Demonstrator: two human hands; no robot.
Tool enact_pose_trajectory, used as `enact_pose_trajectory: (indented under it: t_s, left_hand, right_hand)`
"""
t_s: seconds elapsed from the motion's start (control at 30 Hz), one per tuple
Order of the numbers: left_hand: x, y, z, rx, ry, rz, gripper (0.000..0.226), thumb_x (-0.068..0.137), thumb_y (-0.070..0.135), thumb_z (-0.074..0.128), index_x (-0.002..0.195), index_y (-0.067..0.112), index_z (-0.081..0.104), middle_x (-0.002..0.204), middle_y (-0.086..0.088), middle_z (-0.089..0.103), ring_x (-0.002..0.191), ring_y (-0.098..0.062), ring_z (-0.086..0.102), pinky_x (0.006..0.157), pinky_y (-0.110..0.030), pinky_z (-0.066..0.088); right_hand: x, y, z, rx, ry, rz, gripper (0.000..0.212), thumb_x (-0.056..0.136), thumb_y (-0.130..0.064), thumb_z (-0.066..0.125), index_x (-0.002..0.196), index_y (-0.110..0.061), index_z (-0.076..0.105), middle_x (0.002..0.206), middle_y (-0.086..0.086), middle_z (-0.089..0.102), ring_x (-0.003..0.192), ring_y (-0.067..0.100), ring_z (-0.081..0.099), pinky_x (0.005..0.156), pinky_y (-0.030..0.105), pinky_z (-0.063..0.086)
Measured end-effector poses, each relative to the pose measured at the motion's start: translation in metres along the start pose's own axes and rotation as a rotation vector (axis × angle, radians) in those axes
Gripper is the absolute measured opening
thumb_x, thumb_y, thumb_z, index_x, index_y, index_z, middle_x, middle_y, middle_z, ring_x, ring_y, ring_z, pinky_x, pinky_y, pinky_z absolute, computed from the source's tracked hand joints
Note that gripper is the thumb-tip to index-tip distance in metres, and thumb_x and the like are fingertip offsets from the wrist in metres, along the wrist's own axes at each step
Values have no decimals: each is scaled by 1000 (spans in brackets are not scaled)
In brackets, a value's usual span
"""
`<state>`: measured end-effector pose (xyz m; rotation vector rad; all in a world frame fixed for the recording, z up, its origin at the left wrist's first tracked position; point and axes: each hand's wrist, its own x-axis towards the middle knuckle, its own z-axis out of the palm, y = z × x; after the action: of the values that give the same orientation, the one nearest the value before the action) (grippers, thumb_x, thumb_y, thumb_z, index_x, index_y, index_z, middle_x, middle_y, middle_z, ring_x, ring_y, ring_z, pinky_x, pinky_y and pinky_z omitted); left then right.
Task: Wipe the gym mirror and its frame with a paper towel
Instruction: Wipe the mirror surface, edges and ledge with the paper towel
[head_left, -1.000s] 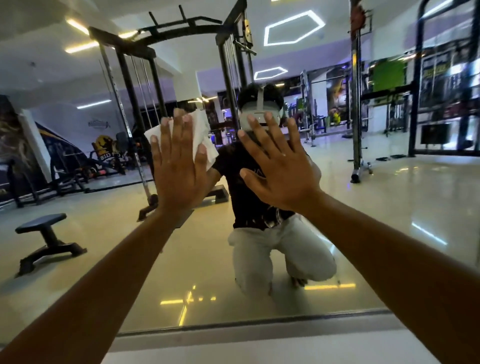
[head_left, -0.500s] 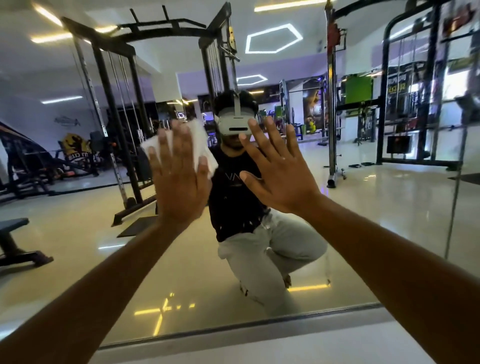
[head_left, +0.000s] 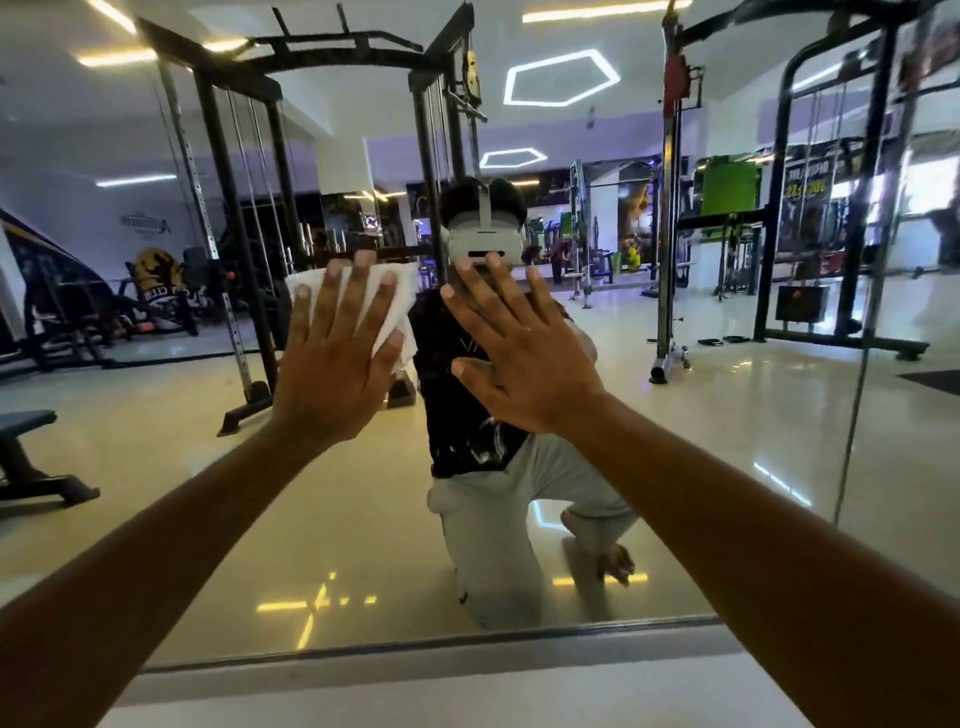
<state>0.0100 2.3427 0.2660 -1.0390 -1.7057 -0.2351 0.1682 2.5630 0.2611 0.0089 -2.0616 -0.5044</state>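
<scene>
Glossy gym mirror (head_left: 727, 415), thin metal frame (head_left: 426, 642) along its base. Left hand (head_left: 332, 374), fingers flat and spread, presses crumpled white paper towel (head_left: 400, 296) against glass. Right hand (head_left: 524, 364) flat beside it, released, holding nothing.

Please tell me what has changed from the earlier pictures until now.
The view turned right, so the reflected bench slid left. The left hand still presses the paper towel flat on the mirror, fingers straight; the right hand stays open beside it. Nothing was released.
</scene>
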Motion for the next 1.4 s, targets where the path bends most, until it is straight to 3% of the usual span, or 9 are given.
enact_pose_trajectory:
  t_s: [0.23, 0.43, 0.6, 0.73, 0.8, 0.97, 1.17, 1.33, 1.4]
  left_hand:
    - [38, 31, -3, -36, 129, -429, 69, 117, 55, 19, 176, 22, 5, 183, -15, 1, 169, -37, 0, 135, -64, 3]
    - [20, 67, 8, 38, 14, -80, 69, 117, 51, 26, 176, 20, 8, 183, -12, -2, 170, -34, -4, 136, -61, 2]
    - [41, 102, 13, -90, 177, -517, 64, 120, 41, 26, 176, 15, 7, 183, -13, 2, 169, -37, -2, 136, -62, 2]
    - [13, 148, 20, -41, -107, 26, 68, 118, 42, 29, 176, 17, 3, 184, -7, -4, 170, -31, -8, 136, -61, 5]
    - [25, 116, 9, 14, -99, 92, 67, 118, 44, 27, 176, 20, 1, 184, -3, -3, 170, -28, -6, 135, -62, 8]
    - [71, 129, 0, -44, 144, -547, 68, 118, 49, 14, 175, 14, 8, 183, -14, 2, 169, -38, 0, 135, -65, 7]
    - [44, 138, 0, 66, -131, 136, 67, 119, 40, 34, 176, 23, 3, 184, -3, -4, 170, -29, -8, 135, -63, 7]
    - [104, 135, -9, -5, 136, -487, 64, 118, 48, 14, 176, 20, 8, 183, -12, 4, 169, -37, 3, 134, -66, 8]
    - [97, 180, 6, 16, 83, -400, 66, 119, 45, 24, 176, 18, 7, 183, -11, -1, 169, -39, -1, 134, -65, 4]
  right_hand:
    - [-35, 36, -6, 14, 42, 49, 74, 114, -58, 38, 177, -21, 20, 185, 9, 6, 172, 33, 0, 134, 66, 9]
    - [-80, 85, -3, -67, 62, 128, 78, 114, -69, 35, 177, -27, 16, 185, 10, 1, 171, 37, 0, 132, 71, 9]
    - [-93, 96, -1, -20, 85, 128, 79, 113, -68, 37, 177, -26, 18, 185, 10, 2, 171, 39, 0, 132, 71, 7]
    - [-101, 108, -4, 15, 72, 87, 73, 116, -60, 35, 177, -25, 15, 185, 8, 3, 171, 37, -1, 134, 68, 6]
    - [-102, 114, -7, 12, 45, 57, 71, 116, -59, 31, 177, -25, 16, 186, 8, 2, 171, 35, -3, 135, 67, 6]
    - [-101, 113, -17, 78, 49, 73, 69, 116, -55, 30, 176, -24, 21, 185, 10, 5, 171, 34, 0, 134, 65, 11]
    - [-81, 128, -30, 67, 96, 139, 70, 115, -58, 29, 177, -25, 19, 185, 10, 5, 171, 38, 0, 133, 71, 8]
    - [-79, 131, -23, 51, 103, 146, 73, 114, -60, 33, 177, -27, 16, 185, 9, 3, 171, 38, -3, 134, 69, 3]
    - [-79, 132, -23, 60, 109, 144, 73, 115, -59, 34, 177, -26, 14, 185, 9, 2, 171, 37, -6, 135, 68, -1]
